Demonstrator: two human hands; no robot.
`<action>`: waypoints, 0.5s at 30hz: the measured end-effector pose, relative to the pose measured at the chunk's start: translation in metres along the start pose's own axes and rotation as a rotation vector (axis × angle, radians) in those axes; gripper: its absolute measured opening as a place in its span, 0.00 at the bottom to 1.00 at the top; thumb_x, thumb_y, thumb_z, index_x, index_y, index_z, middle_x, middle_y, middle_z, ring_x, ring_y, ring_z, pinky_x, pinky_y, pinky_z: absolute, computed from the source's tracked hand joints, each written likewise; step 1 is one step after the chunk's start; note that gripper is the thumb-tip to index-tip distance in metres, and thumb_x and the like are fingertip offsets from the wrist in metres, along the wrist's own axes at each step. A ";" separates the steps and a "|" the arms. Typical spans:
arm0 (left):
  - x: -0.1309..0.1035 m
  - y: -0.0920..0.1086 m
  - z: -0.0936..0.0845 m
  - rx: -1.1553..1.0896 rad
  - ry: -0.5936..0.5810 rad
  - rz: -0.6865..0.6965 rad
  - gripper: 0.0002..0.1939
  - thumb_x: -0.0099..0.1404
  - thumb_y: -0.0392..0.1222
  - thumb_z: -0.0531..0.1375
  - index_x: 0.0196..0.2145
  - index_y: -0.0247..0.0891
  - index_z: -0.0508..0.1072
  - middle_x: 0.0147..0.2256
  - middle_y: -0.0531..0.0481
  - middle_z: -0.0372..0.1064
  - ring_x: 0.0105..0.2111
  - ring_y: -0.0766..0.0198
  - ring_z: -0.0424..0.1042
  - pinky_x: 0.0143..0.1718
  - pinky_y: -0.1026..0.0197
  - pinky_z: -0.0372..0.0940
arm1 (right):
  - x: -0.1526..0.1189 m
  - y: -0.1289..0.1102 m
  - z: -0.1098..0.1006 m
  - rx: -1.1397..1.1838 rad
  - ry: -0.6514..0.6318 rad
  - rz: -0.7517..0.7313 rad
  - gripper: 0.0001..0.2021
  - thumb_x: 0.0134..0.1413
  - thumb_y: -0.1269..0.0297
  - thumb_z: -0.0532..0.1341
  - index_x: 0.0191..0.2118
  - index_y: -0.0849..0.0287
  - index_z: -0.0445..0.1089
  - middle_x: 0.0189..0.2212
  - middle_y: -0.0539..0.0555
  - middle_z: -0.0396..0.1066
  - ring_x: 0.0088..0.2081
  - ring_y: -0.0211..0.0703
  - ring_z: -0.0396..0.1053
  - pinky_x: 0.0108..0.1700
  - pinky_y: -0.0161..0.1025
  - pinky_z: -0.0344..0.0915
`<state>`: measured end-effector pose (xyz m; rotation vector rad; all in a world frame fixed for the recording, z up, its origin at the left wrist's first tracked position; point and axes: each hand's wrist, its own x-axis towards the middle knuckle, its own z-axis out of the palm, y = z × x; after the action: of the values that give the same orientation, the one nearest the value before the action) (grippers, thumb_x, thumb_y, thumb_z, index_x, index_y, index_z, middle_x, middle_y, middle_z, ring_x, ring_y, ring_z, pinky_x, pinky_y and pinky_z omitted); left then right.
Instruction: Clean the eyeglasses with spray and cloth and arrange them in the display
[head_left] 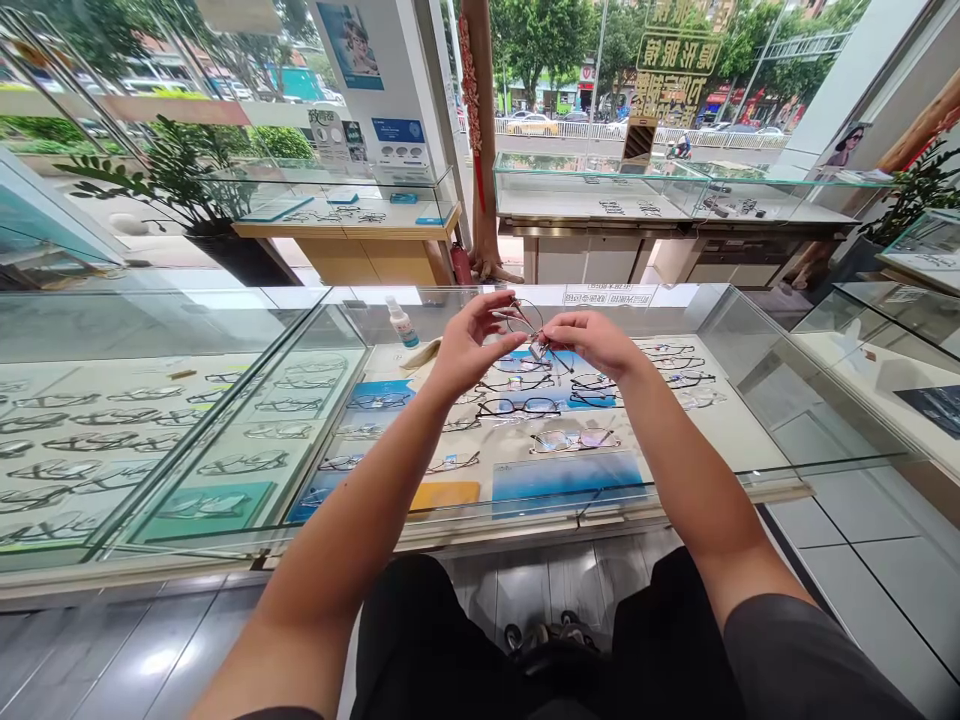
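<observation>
Above the glass counter [757, 432], both hands hold one pair of thin-framed glasses [525, 318]. My left hand [474, 345] grips the glasses' left side between thumb and fingers. On the other side, my right hand [592, 340] pinches the frame near its middle, fingers closed. A small pale tag hangs by the frame below the fingertips. Under the hands, inside the counter, lie several glasses, among them a dark-framed pair [519, 407] and a thin pair with tinted reflections [576, 440].
A spray bottle [402, 322] and a tan cloth [422, 355] are left of my left hand. More glasses fill the left display case [112, 420]. An orange case [444, 495] lies near the front. Further display cases [600, 190] line the window.
</observation>
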<state>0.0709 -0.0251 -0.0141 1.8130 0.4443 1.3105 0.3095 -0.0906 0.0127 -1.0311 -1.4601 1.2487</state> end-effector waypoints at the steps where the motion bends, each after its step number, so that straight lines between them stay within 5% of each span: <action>1: 0.001 -0.001 -0.002 -0.026 0.029 -0.024 0.30 0.61 0.45 0.77 0.59 0.42 0.77 0.57 0.38 0.79 0.55 0.53 0.80 0.49 0.55 0.77 | 0.000 0.000 -0.003 0.011 0.036 0.014 0.10 0.52 0.53 0.76 0.34 0.54 0.85 0.40 0.55 0.85 0.44 0.45 0.77 0.56 0.47 0.73; 7: 0.005 -0.003 -0.010 -0.189 0.143 -0.132 0.26 0.54 0.32 0.70 0.51 0.45 0.79 0.51 0.43 0.79 0.48 0.57 0.80 0.31 0.64 0.69 | 0.003 0.002 -0.031 0.020 0.339 0.124 0.05 0.54 0.64 0.76 0.34 0.60 0.84 0.39 0.59 0.85 0.42 0.43 0.79 0.51 0.42 0.77; 15: 0.003 0.002 0.002 -0.196 0.129 -0.129 0.20 0.56 0.38 0.75 0.45 0.42 0.77 0.43 0.47 0.78 0.46 0.59 0.81 0.37 0.63 0.76 | 0.010 0.013 -0.049 -0.244 0.551 0.334 0.09 0.62 0.73 0.71 0.29 0.63 0.79 0.30 0.58 0.83 0.30 0.37 0.79 0.43 0.37 0.82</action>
<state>0.0738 -0.0249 -0.0105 1.5195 0.4767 1.3377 0.3552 -0.0689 0.0035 -1.6829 -1.0481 0.9089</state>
